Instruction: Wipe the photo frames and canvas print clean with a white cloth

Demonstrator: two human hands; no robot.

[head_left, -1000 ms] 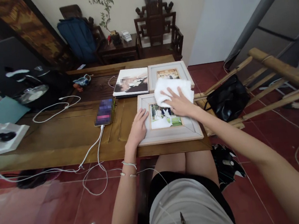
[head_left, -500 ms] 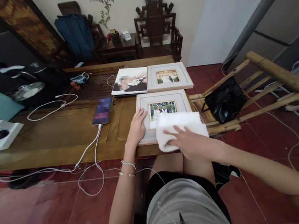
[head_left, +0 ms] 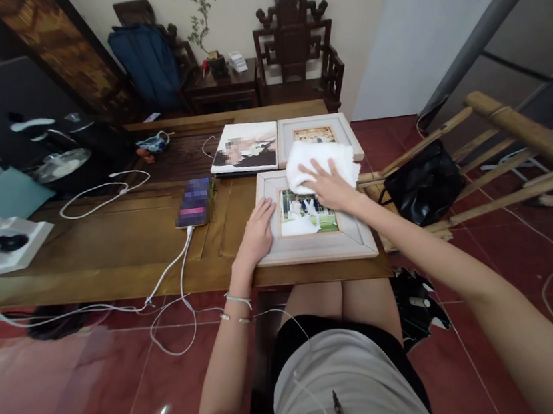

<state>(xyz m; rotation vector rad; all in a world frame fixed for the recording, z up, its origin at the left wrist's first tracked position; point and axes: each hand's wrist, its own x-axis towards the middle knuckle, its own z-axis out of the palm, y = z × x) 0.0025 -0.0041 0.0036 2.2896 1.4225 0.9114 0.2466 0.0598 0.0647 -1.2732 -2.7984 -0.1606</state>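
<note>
A light wooden picture frame [head_left: 322, 250] with a photo of two people in it lies flat at the table's near edge. My left hand [head_left: 258, 233] rests on its left border, fingers stretched out and lying flat. A folded white cloth [head_left: 345, 155] covers part of the frame's far border and reaches onto a second framed photo [head_left: 346, 128] behind it. My right hand [head_left: 329, 184] presses on the cloth from above with spread fingers, holding it against the frame. Beside the second frame lies a photo book or panel [head_left: 245, 147] with a partly blurred picture.
A phone [head_left: 196, 202] with a white charging cable [head_left: 183, 265] lies left of the frame on the wooden table [head_left: 124, 242]. Farther left are a power strip [head_left: 3, 244] and a glass-lidded pot [head_left: 63, 164]. A bamboo chair [head_left: 517, 194] with a black bag [head_left: 425, 182] stands to the right.
My right hand has slid the cloth away from me, from the frame's near right corner to its far border. The lower photo is uncovered now. My left hand stays on the left border.
</note>
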